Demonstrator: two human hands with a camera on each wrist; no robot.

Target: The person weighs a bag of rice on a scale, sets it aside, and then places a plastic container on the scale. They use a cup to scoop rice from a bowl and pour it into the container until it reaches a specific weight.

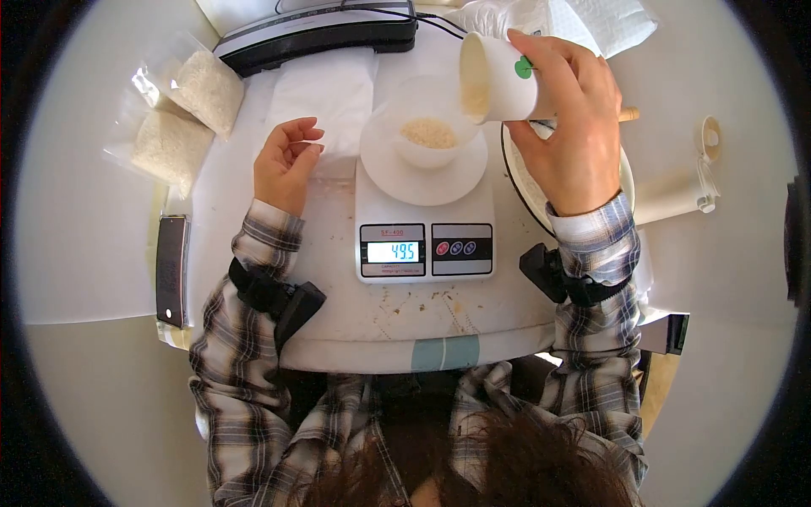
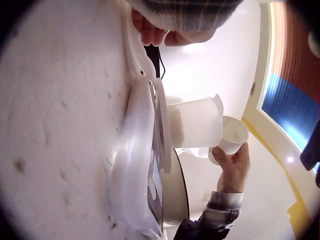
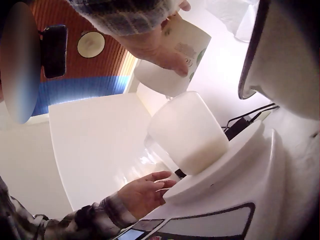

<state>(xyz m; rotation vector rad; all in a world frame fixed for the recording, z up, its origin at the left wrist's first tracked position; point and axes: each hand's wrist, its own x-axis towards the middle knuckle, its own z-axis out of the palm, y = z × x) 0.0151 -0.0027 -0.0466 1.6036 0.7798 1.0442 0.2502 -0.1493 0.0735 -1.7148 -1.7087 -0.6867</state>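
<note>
A white cup [image 1: 507, 80] with a green mark is tilted in my right hand [image 1: 579, 127], its mouth toward a translucent container [image 1: 427, 156] of pale grains. That container stands on the round white plate of a kitchen scale [image 1: 425, 245], whose display reads 495, decimal point unclear. My left hand [image 1: 290, 165] is left of the scale, fingers loosely bent and holding nothing. In the left wrist view the right hand [image 2: 234, 172] grips the cup [image 2: 232, 135] above the container [image 2: 195, 122]. The right wrist view shows grains low in the container [image 3: 192, 142].
Two bags of grains [image 1: 173, 144] lie at the back left, above a phone [image 1: 172, 270]. A black and silver appliance [image 1: 321, 34] with a cable is at the back. A dark-rimmed bowl [image 1: 528, 190] sits right of the scale, partly under my right hand, beside a pale cylindrical container [image 1: 672, 194].
</note>
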